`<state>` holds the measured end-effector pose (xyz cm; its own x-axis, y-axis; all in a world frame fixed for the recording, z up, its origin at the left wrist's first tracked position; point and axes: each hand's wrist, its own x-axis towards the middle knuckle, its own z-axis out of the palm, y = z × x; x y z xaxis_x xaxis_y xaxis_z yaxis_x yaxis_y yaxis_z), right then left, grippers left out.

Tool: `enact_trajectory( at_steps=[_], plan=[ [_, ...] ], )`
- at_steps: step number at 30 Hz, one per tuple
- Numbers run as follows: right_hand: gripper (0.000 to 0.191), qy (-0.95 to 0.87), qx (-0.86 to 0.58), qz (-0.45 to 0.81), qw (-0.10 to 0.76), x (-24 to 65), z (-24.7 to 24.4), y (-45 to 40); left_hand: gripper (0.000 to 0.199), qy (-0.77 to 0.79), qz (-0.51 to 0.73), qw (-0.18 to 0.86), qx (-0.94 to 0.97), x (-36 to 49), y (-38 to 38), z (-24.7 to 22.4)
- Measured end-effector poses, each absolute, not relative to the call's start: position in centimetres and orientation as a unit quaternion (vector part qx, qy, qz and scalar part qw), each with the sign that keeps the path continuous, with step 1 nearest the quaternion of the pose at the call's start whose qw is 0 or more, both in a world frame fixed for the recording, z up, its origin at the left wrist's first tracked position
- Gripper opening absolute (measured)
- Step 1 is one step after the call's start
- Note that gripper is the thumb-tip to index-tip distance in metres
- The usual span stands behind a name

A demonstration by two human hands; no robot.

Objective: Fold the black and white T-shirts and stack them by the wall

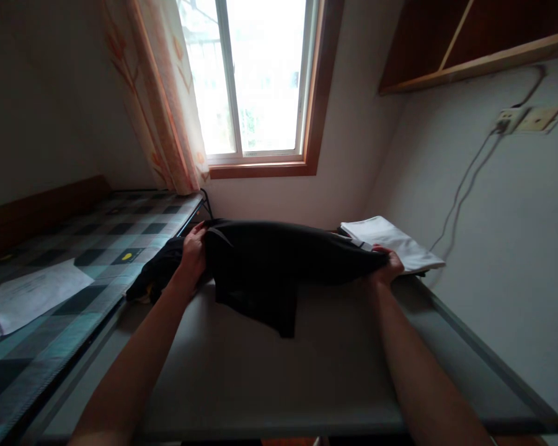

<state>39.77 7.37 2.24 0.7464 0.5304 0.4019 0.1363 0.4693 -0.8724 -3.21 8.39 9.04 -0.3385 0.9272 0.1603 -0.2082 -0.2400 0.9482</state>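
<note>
A black garment [270, 254] is stretched sideways between my two hands above the grey table [270, 384]. My left hand [195, 254] is closed on its left end, and my right hand [387, 264] grips the right end. One part of the cloth, perhaps a sleeve, hangs down in the middle. Near my right hand a small pale patch shows on the fabric. Beside my left hand lies a dark heap of cloth [160, 267]. Folded white cloth [390, 243] rests just behind my right hand, at the table's far right corner.
Left of the table stands a bed with a checked mattress [134, 217], and white papers [41, 294] lie on it. A curtain [162, 105] hangs by the window [265, 80]. Cables run down the right wall from a socket [509, 121], below a wooden shelf [488, 62].
</note>
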Motion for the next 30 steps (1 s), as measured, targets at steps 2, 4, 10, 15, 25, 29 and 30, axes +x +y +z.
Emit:
enact_trajectory(
  at_steps=[2, 4, 10, 15, 25, 29, 30],
  plan=[
    [0.022, -0.315, -0.539, 0.107, 0.773, 39.6, 2.5, 7.3, 0.042, 0.47, 0.681, 0.403, 0.393, -3.8, 8.1, 9.4],
    [0.031, -0.37, -0.582, 0.103, 0.716, 38.5, 2.8, 7.0, 0.043, 0.499, 0.635, 0.372, 0.458, -3.7, 7.9, 9.3],
    [0.055, -0.695, -0.597, 0.135, 0.377, 33.6, 2.2, 5.2, 0.049, 0.577, 0.271, 0.151, 0.755, -2.7, 6.6, 8.1],
    [0.05, -0.76, -0.633, 0.037, 0.142, 31.7, 1.5, 3.9, 0.094, 0.604, 0.017, 0.097, 0.791, -2.2, 5.5, 6.8],
    [0.023, -0.741, -0.413, 0.372, 0.376, 28.8, 2.3, 3.3, 0.043, 0.346, 0.278, 0.093, 0.891, 4.5, 2.8, 5.1],
    [0.034, -0.694, -0.323, 0.505, 0.399, 27.2, 3.3, 1.7, 0.074, 0.338, 0.284, 0.174, 0.88, 6.3, 1.6, 4.0],
    [0.035, -0.687, -0.327, 0.514, 0.395, 27.1, 3.6, 1.5, 0.071, 0.357, 0.274, 0.186, 0.873, 6.4, 1.7, 4.1]
  ],
)
